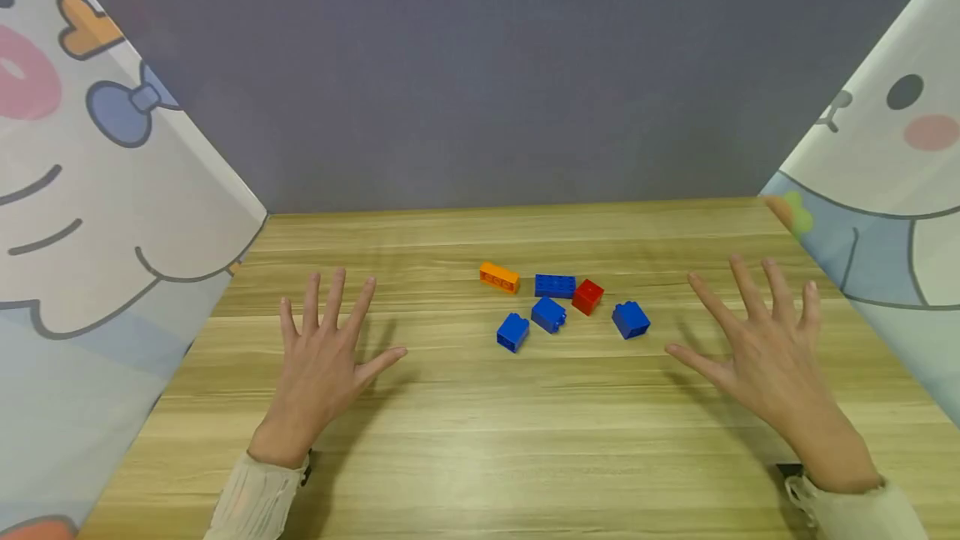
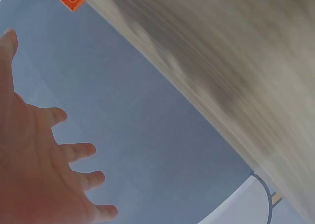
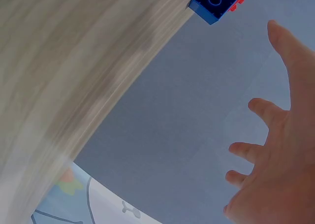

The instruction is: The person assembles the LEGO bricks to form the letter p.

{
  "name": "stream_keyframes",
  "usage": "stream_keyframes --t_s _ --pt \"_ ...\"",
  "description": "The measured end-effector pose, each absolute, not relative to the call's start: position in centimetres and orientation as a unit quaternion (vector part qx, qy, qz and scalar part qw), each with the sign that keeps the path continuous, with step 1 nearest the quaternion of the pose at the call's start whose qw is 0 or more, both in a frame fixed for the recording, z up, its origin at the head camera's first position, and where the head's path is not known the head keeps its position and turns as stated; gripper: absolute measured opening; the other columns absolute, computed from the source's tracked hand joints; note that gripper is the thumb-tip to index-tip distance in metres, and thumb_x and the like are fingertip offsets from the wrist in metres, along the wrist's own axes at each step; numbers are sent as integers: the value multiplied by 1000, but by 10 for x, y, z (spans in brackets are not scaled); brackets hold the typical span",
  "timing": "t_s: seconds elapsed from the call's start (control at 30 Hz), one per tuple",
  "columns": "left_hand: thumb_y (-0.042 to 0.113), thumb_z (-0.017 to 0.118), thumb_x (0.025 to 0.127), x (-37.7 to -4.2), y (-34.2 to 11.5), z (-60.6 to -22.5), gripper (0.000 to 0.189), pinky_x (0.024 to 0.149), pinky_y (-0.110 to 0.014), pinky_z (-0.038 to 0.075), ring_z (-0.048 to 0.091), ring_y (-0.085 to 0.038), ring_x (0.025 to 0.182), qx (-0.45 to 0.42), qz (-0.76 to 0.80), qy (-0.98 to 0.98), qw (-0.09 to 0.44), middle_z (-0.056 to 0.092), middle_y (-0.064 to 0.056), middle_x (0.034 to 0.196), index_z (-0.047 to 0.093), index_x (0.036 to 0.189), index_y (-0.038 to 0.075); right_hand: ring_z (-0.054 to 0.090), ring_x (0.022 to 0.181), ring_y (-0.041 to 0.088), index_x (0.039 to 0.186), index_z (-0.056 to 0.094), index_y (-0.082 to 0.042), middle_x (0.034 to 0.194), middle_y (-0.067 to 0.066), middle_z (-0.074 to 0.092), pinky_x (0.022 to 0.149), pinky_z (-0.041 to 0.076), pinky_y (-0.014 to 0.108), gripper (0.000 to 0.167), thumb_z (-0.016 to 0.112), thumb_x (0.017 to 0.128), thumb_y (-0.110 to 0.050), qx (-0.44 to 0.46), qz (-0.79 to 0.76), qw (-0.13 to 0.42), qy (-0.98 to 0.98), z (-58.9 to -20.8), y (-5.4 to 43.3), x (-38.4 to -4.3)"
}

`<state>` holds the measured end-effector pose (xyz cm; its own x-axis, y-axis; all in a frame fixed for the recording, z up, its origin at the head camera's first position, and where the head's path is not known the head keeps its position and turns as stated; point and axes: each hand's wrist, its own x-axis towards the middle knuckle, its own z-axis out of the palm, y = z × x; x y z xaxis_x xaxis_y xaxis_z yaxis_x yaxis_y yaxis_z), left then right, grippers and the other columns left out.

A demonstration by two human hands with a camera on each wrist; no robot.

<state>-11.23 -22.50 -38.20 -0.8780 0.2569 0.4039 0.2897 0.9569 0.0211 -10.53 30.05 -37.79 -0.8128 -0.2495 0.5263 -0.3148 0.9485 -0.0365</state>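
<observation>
Bricks of hard studded plastic [image 1: 549, 315], six in all, lie loosely grouped on the pale wood-grain tabletop [image 1: 480, 440], between the two hands. I count one orange oblong brick [image 1: 498, 277], one long blue brick [image 1: 555, 286], one boxy red brick [image 1: 587, 297] and three stubby blue bricks [image 1: 513, 332]; red and long blue sit too close for me to tell whether they touch. The bare left hand [image 1: 322, 365] and bare right hand [image 1: 772, 361] hang over the tabletop with fingers spread wide, both free of any hold.

I'd expect these pieces to be light, stiff and hard to damage, with smooth walls that could skid if nudged. I'd pinch each by two opposite flat sides — off the studs and hollow undersides, which give less even purchase. The stubby blue nearest the right hand has plenty of room around it; the red is more crowded, so I'd go in with fingertips only.

The right wrist view looks into a blue brick's open underside, one round tube inside, with red studs peeking out behind — studs I can hardly make out from the head. The left wrist view catches only the orange brick, ring-shaped tubes facing me. Only the head view sets out the whole group.
</observation>
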Motion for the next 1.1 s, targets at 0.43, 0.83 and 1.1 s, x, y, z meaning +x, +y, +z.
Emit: stream_keyframes --t_s 0.43,0.83,1.1 --pt "76 51 87 -113 -213 -379 93 111 -75 4 0 -42 151 -154 -45 -978 130 13 -18 165 26 159 23 37 132 51 137 59 -15 138 27 49 106 20 74 85 47 84 -81 201 48 313 -927 -373 296 -113" --pt "69 53 92 -120 -176 -369 77 107 -69 28 40 -43 136 -230 -148 -962 16 41 -17 152 47 149 18 66 91 42 128 61 2 105 27 67 72 55 57 50 75 89 -26 223 88 165 -957 -355 268 -123" --pt "52 58 98 -131 -149 -366 59 93 -47 53 63 -29 113 -252 -242 -937 30 61 -12 131 60 133 4 69 89 37 127 62 5 106 23 70 73 57 53 48 71 93 -28 228 85 83 -966 -343 250 -140"
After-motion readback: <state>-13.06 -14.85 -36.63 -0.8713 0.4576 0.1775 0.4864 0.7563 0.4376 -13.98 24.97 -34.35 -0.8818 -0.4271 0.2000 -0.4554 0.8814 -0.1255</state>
